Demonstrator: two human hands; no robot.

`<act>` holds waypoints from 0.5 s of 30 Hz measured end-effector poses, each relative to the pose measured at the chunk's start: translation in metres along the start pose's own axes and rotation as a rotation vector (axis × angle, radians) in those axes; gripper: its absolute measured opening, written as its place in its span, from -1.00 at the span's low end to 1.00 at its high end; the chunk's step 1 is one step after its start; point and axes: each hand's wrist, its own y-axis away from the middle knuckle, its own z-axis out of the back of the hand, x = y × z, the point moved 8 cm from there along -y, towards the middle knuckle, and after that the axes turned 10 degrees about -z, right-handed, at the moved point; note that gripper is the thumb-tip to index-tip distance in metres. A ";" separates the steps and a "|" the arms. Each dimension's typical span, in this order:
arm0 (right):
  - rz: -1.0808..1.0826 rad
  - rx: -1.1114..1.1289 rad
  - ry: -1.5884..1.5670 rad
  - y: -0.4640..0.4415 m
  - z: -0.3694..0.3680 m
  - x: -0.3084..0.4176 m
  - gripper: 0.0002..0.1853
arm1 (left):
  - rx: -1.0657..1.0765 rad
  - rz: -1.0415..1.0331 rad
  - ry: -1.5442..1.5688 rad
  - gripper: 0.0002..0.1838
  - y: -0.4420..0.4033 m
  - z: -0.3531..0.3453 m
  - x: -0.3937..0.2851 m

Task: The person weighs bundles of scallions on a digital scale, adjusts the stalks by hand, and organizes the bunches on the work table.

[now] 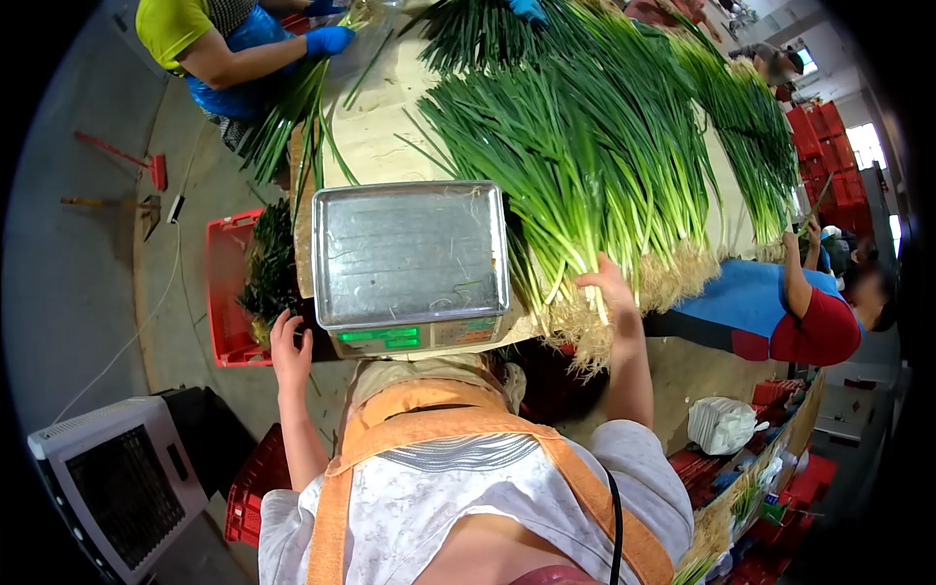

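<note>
A metal-topped weighing scale (pixel 409 255) stands right in front of me, its green display lit on the side facing me. Only a few plant bits lie on its tray. My left hand (pixel 290 343) is held in the air by the scale's near left corner, fingers apart and slightly curled, with nothing in it. To the right of the scale, a thick pile of green onions (pixel 561 166) lies with roots toward me. My right hand (pixel 608 285) is closed around some stems just above the pale, stringy roots (pixel 583 331); part of the grip is hidden.
A red crate (pixel 226 292) with greens stands left of the table. Beyond it a co-worker in blue gloves (pixel 330 41) handles onions. Another person in a blue apron (pixel 731 304) stands at right. An air cooler (pixel 117 487) is at lower left.
</note>
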 end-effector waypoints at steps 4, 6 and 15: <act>0.040 0.033 -0.121 0.077 0.045 0.064 -0.20 | 0.007 0.023 0.027 -0.70 0.000 0.004 -0.002; 0.109 0.013 -0.151 0.082 0.080 0.064 -0.22 | 0.009 0.029 0.035 -0.70 0.000 0.004 -0.001; -0.044 0.100 -0.154 0.068 0.040 -0.019 -0.32 | -0.066 -0.085 0.116 -0.72 -0.019 0.009 -0.035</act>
